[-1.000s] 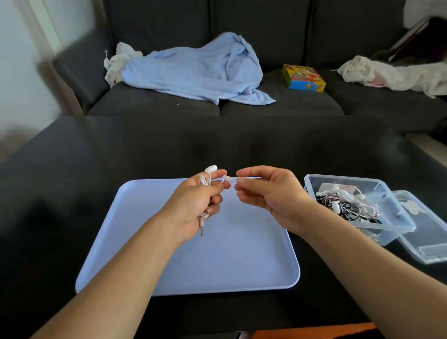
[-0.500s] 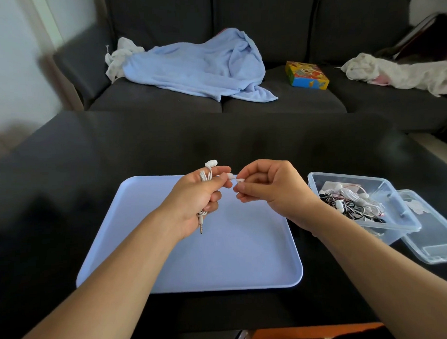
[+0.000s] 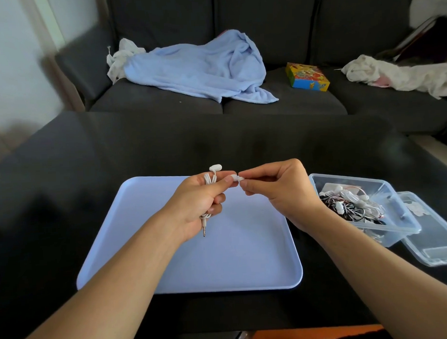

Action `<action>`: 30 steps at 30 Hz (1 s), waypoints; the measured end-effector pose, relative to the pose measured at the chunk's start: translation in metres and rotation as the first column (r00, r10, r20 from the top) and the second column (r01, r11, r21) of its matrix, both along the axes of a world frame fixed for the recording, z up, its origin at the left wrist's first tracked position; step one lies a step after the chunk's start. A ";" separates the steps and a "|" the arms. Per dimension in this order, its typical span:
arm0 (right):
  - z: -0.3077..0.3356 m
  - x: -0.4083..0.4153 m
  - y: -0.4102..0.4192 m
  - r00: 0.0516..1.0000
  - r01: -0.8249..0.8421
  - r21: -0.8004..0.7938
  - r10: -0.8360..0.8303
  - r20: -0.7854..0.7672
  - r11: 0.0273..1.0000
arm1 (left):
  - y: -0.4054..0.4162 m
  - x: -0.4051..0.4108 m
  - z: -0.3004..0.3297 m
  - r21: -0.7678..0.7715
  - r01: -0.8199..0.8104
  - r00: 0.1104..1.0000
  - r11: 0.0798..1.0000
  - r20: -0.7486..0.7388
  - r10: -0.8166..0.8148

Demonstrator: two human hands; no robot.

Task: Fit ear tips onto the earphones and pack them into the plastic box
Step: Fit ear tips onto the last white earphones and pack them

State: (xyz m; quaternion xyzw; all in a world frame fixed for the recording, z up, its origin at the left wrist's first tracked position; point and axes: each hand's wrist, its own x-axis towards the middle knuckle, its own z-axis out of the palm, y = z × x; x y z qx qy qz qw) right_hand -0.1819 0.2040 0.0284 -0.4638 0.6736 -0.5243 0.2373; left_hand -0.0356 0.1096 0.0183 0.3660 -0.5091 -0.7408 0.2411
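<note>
From the head view, the left hand (image 3: pixel 198 200) has its grip curled tight around white earphones (image 3: pixel 209 181). One earbud (image 3: pixel 215 167) sticks up above the fingers, and the plug (image 3: pixel 204 227) hangs down below the palm. The right hand (image 3: pixel 281 190) pinches a small white ear tip (image 3: pixel 239 178) right against the left thumb. Both hands are over a blue tray (image 3: pixel 245 257) on the dark surface (image 3: pixel 90 153). Just right of the right hand sits the plastic box (image 3: pixel 385 189) with more earphones inside, and its lid (image 3: pixel 435 240) lies beside it.
</note>
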 end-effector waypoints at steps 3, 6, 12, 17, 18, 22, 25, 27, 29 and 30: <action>0.002 0.001 0.000 1.000 0.005 0.009 -0.005 0.009 1.000 | -0.002 0.001 0.001 0.022 0.001 1.000 1.000 -0.006 -0.001; 0.003 0.002 -0.001 0.999 0.000 0.009 -0.001 0.034 1.000 | -0.004 0.002 0.001 0.037 0.012 1.000 0.999 -0.015 -0.011; 0.004 0.002 0.000 0.991 -0.035 0.000 0.035 0.132 0.999 | -0.005 0.005 0.001 0.035 0.047 0.998 0.998 -0.040 -0.046; 0.005 -0.001 0.002 0.956 -0.070 0.011 0.064 0.285 0.997 | -0.005 0.009 0.003 -0.048 0.109 0.993 0.993 -0.030 -0.111; 0.005 -0.002 0.002 0.950 -0.081 0.019 0.072 0.302 0.997 | -0.006 0.009 0.003 -0.074 0.124 0.992 0.990 -0.022 -0.126; 0.007 -0.007 0.005 0.923 -0.138 0.043 0.113 0.368 0.989 | -0.007 0.012 0.003 -0.217 0.179 0.984 0.960 0.030 -0.177; 0.009 -0.009 0.007 0.845 -0.194 0.096 0.116 0.522 0.976 | -0.008 0.014 0.005 -0.255 0.230 0.973 0.939 0.053 -0.224; 0.010 -0.009 0.007 0.723 -0.253 0.144 0.088 0.686 0.957 | -0.008 0.016 0.005 -0.250 0.272 0.962 0.929 0.056 -0.266; 0.008 -0.009 0.009 0.616 -0.296 0.184 0.040 0.786 0.937 | -0.008 0.017 0.004 -0.225 0.306 0.952 0.925 0.049 -0.303; 0.007 -0.008 0.009 0.577 -0.308 0.190 0.024 0.816 0.932 | -0.009 0.017 0.002 -0.202 0.317 0.948 0.927 0.041 -0.316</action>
